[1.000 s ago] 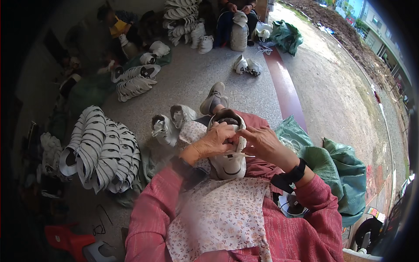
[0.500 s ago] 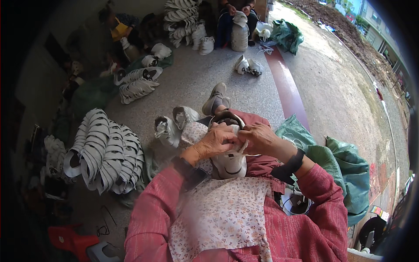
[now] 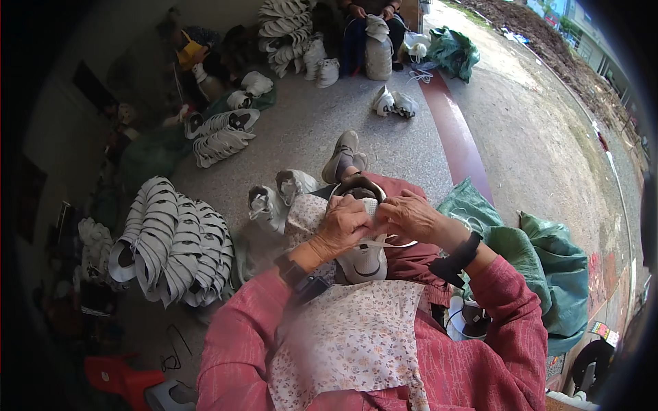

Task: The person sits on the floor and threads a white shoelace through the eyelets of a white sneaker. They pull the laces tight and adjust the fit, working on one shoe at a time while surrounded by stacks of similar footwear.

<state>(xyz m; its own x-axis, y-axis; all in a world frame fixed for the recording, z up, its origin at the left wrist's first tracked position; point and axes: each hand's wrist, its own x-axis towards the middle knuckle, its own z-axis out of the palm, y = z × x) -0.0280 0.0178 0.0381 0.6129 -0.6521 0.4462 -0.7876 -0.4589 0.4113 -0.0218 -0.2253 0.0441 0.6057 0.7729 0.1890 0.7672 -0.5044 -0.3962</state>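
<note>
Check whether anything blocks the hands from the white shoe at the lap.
Nothing visible does: left hand and right hand are already at the white shoe, over its lacing area. A pale lace trails below them; the green bag sits off right.

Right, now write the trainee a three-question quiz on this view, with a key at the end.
1. Multiple choice: the person's left hand and right hand are close together over which thing? A) a straw hat B) a white shoe C) a glass bowl

2. True or false: the nearest big stack of white shoe parts is on the person's left.

3. Fill in the colour: the bulky sacks close by on the person's right are ____.

Key: 1. B; 2. True; 3. green.
</note>
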